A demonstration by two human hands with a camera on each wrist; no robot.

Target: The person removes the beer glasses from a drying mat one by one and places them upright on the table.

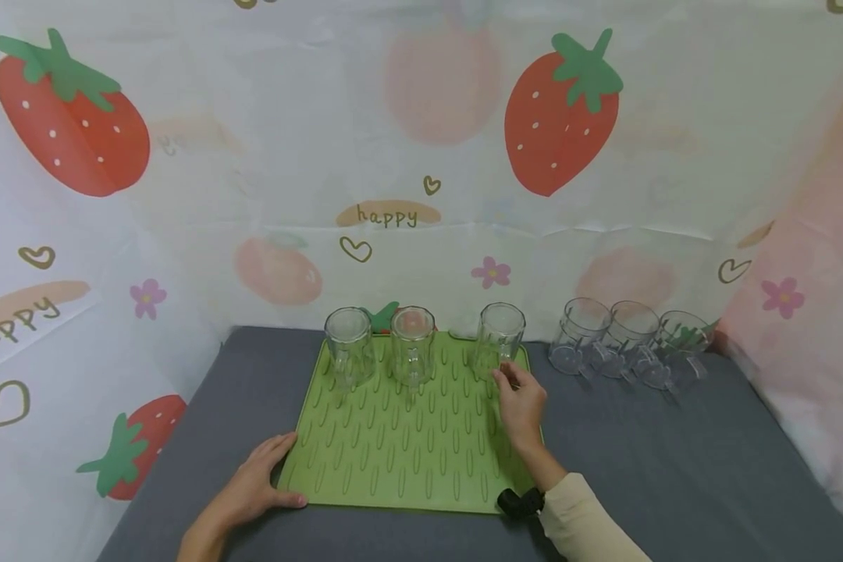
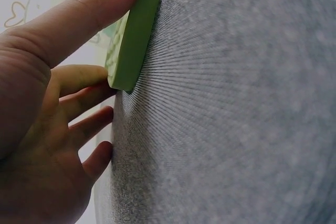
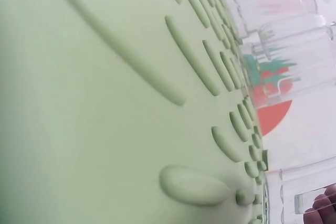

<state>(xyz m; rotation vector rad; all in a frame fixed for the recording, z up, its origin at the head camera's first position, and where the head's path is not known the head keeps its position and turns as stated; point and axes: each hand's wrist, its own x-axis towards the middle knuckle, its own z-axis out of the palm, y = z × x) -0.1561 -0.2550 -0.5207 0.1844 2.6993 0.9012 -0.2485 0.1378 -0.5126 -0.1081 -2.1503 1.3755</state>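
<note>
My right hand (image 1: 522, 402) grips the handle of a clear glass mug (image 1: 501, 328) at the back right of the green ribbed mat (image 1: 393, 460). Its fingertips (image 3: 323, 208) show at that handle in the right wrist view. Two more glass mugs, one at the back left (image 1: 349, 343) and another beside it (image 1: 413, 343), stand on the mat; all three appear upside down. At the mat's front left corner rests my left hand (image 1: 253, 480), fingers extended. Its thumb (image 2: 89, 17) touches the mat's front edge, and the index finger lies along the left side.
Right of the mat, three clear mugs stand close together on the grey cloth: one nearest the mat (image 1: 579, 336), a middle one (image 1: 628, 339) and an outer one (image 1: 681, 347). A strawberry-print curtain (image 1: 393, 164) hangs behind the table (image 1: 639, 468).
</note>
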